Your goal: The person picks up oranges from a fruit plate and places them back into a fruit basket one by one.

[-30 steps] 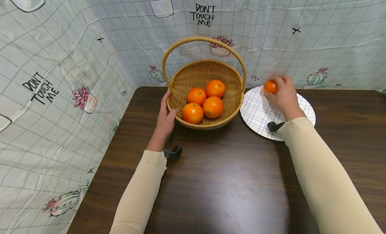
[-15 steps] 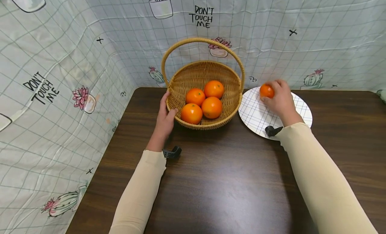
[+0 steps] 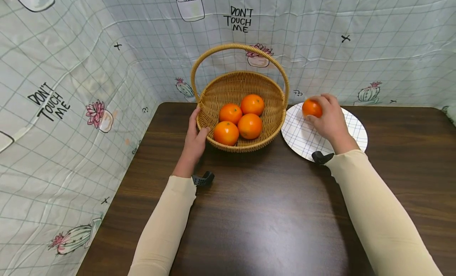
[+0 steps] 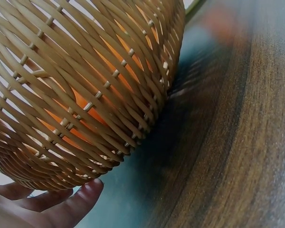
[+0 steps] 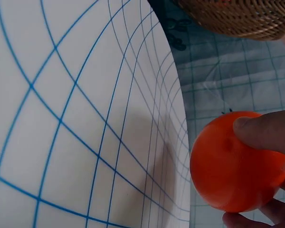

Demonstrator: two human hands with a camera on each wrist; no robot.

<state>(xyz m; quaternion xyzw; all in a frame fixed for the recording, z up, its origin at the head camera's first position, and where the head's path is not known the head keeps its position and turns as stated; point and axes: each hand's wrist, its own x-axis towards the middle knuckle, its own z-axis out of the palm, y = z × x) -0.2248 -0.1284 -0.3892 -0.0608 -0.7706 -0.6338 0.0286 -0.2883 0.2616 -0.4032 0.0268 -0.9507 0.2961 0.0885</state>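
A brown wicker basket point(image 3: 246, 147) with a tall arched handle stands at the back of the table, several oranges point(image 3: 250, 126) lying inside it. My left hand point(image 3: 195, 139) grips its left rim, thumb over the edge and fingers along the outer side. In the left wrist view, fingertips point(image 4: 88, 192) touch the weave from outside, and orange patches show through the gaps. My right hand point(image 3: 331, 120) holds another orange point(image 3: 311, 108) over the far left part of a white plate point(image 3: 299, 139) with blue grid lines. The right wrist view shows the thumb point(image 5: 266, 133) pressed on this orange point(image 5: 232, 166).
The dark wood table point(image 3: 249, 212) stretches in front of the basket and plate. A grid-patterned cloth point(image 3: 313, 58) with cactus drawings hangs close behind them, and along the left side too. The plate sits just right of the basket. Each wrist wears a black strap point(image 3: 204, 178).
My right hand has moved a little left with the orange, toward the basket. My left hand keeps its grip on the rim, and the basket stays in place.
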